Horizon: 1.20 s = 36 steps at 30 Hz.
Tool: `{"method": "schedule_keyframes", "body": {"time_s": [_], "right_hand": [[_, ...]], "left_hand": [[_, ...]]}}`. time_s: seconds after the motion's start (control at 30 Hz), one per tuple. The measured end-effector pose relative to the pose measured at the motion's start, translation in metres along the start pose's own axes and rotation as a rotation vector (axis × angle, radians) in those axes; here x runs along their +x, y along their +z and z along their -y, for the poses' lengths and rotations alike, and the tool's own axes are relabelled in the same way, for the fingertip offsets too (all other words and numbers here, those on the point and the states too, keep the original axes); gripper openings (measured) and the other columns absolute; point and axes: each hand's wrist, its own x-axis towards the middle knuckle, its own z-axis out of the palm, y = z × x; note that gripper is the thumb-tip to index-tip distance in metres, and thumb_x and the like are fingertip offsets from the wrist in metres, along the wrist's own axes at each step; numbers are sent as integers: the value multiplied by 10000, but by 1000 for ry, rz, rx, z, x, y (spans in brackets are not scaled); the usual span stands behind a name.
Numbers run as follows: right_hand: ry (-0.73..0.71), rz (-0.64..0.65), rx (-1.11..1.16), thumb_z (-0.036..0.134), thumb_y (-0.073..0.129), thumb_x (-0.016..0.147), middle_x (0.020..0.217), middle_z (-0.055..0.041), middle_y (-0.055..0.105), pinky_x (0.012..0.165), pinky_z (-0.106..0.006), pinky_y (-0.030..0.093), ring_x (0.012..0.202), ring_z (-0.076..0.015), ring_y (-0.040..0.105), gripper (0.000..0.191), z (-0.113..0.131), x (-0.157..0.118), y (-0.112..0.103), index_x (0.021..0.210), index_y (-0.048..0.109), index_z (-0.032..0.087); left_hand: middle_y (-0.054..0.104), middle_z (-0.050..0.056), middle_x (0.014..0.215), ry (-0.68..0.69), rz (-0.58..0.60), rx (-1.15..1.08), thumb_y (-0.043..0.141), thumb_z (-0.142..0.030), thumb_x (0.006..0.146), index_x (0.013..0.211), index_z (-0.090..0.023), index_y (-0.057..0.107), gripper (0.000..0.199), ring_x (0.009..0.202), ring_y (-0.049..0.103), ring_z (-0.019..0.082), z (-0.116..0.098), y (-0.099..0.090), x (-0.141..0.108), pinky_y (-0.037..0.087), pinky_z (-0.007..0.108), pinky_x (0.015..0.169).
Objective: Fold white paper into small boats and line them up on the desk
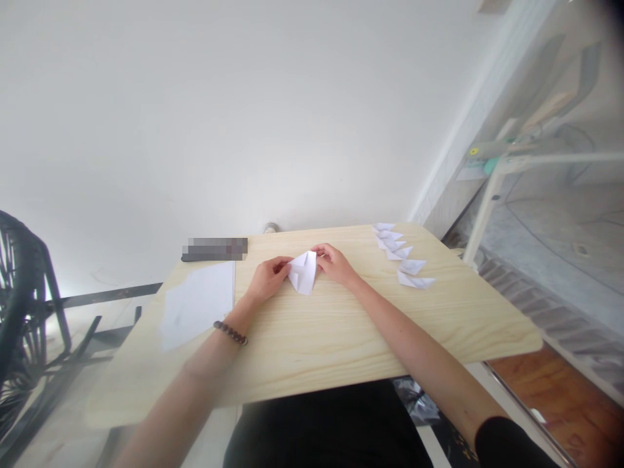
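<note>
Both hands grip a folded white paper (303, 278) above the middle of the table (312, 344), toward its far side. The left hand (268, 279) pinches the paper's left corner between thumb and fingers; the right hand (335, 265), its fingers bent, holds the upper right edge, and just how the fingertips sit there is too small to tell. Crease lines cross the paper, with a narrow flap along its top. A dark bead bracelet (231, 333) circles the left wrist. Left of the hands lie flat white sheets (199, 302), and just beyond them, near the far edge, a dark, blurred-out object (214, 251). Small folded pieces (400, 253) form a staggered row at the table's far right, some overlapping.
</note>
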Motion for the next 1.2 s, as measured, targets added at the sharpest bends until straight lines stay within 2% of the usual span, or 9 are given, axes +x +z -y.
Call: {"method": "schedule_keyframes", "body": {"time_s": [0.37,0.9,1.2], "right_hand": [[19,4,31,205,434,698,863,-21,566,555,-223,432,576,-75,524,273,0,1,1,959,512,183],[4,11,5,223,429,708,873,-23,561,539,-221,424,567,-75,521,271,-2,1,1,966,505,188],[4,7,16,215,429,708,867,-24,561,553,-225,424,580,-79,520,267,-5,2,2,961,507,190]], "left_hand": [[645,56,868,-1,13,-38,444,-337,763,1005,-153,595,339,728,574,169,-2,0,0,442,271,654],[648,61,870,-9,5,-72,466,-322,742,987,-147,603,331,727,576,171,-4,0,0,450,276,660],[642,63,883,1,19,-13,437,-322,768,1011,-137,588,341,737,569,165,-2,0,0,441,266,663]]}}
